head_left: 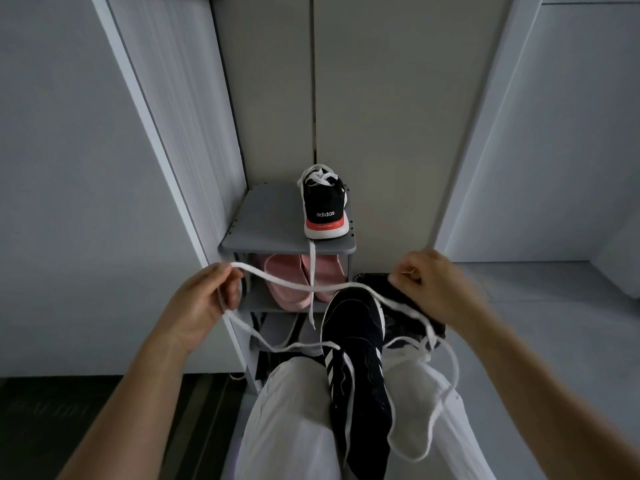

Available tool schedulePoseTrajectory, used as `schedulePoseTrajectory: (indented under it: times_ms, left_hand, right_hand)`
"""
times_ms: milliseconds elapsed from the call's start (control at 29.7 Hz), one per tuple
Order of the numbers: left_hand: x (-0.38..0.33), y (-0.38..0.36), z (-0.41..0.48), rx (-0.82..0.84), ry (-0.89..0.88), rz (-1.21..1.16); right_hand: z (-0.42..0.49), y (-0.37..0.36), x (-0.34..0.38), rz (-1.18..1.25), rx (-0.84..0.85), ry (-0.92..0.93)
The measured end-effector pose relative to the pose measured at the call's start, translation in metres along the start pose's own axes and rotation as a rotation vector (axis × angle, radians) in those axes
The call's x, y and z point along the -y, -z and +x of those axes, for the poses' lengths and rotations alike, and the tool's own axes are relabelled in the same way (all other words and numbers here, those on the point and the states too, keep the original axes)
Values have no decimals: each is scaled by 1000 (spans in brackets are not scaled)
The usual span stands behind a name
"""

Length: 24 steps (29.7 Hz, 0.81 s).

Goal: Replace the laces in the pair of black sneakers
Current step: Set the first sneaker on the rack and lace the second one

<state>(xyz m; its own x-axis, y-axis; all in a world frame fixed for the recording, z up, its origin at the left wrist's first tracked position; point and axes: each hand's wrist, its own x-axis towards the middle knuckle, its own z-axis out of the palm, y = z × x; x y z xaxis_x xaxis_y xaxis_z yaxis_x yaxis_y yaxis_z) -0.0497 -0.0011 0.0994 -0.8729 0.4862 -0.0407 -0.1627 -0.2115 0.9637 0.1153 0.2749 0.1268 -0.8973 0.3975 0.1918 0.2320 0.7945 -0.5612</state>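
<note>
A black sneaker (pixel 356 362) with white side stripes lies between my thighs in light trousers, toe pointing away. A long white lace (pixel 298 285) is stretched across above it. My left hand (pixel 204 303) pinches one end at the left, and my right hand (pixel 433 289) pinches the other part at the right; slack loops hang over my right leg. The second black sneaker (pixel 323 206), with a white and orange heel, stands on top of the grey shoe rack (pixel 263 233), heel toward me, with a white lace dangling over the rack's front edge.
Pink shoes (pixel 294 282) sit on the rack's middle shelf. A dark object (pixel 415 327) lies on the floor under my right hand. Grey cabinet doors rise behind the rack, a white wall stands at the left, and a dark mat covers the floor at lower left.
</note>
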Motion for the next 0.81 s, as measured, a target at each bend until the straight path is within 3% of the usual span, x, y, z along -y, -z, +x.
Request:
schedulePoseTrajectory:
  times_ms: [67,202,336,437,571,740,807]
  left_hand:
    - [-5,-13,-3,57,-35,-86]
    - [-27,-24,-2,125,-86,-199]
    - [-46,-35,-3,189,-132,-182]
    - [-55,-42,-1,251,-157,-177]
    - [-54,-45,5,320,-145,-178]
    - [-36,-50,3,312,-78,-187]
    - [-29,-48,0,287,-66,-217]
  right_hand:
    - [-27,-27,23,-89,66,91]
    - [-75,-82,43,-460,144,71]
    - [-77,-104,32,-401,51,23]
    - [-75,-86,38,-224,97,-32]
    - [-89,-60,33,-214,134,267]
    - [-104,-62,24,-179,60,367]
    - [-106,-66,4,-61,21,279]
